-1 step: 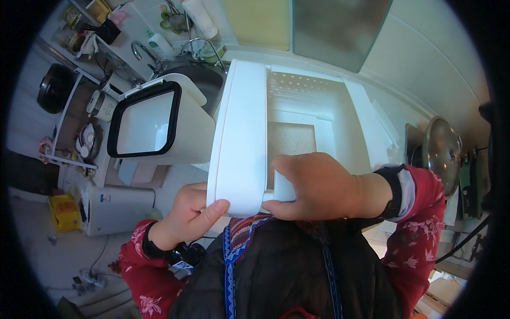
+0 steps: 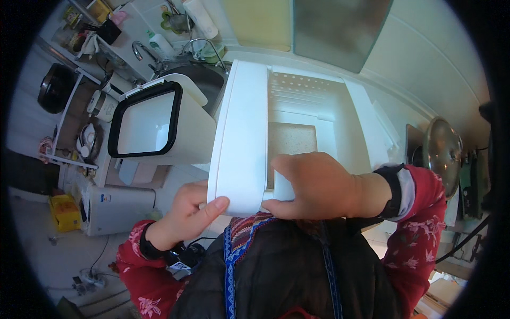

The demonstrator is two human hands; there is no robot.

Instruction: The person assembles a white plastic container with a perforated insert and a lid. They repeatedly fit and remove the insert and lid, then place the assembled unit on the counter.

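A large white plastic box (image 2: 240, 133) with an open cavity stands right in front of my body. Rows of small holes run along its far inner wall, and a grey-brown panel (image 2: 292, 141) lies inside. My left hand (image 2: 183, 215) grips the box's near left corner, thumb on top and the other fingers tucked behind, out of sight. Over the near wall, my right hand (image 2: 324, 186) is closed on the edge, its thumb and fingers on either side. To the left is a white bin (image 2: 194, 130) with a black-rimmed opening facing me.
Behind the bin is a dark sink (image 2: 207, 80) with a faucet (image 2: 139, 50). A round metal lid (image 2: 443, 146) stands at the right. Lower left are a white cabinet-like box (image 2: 119, 207), a yellow package (image 2: 65, 212) and cables on the floor.
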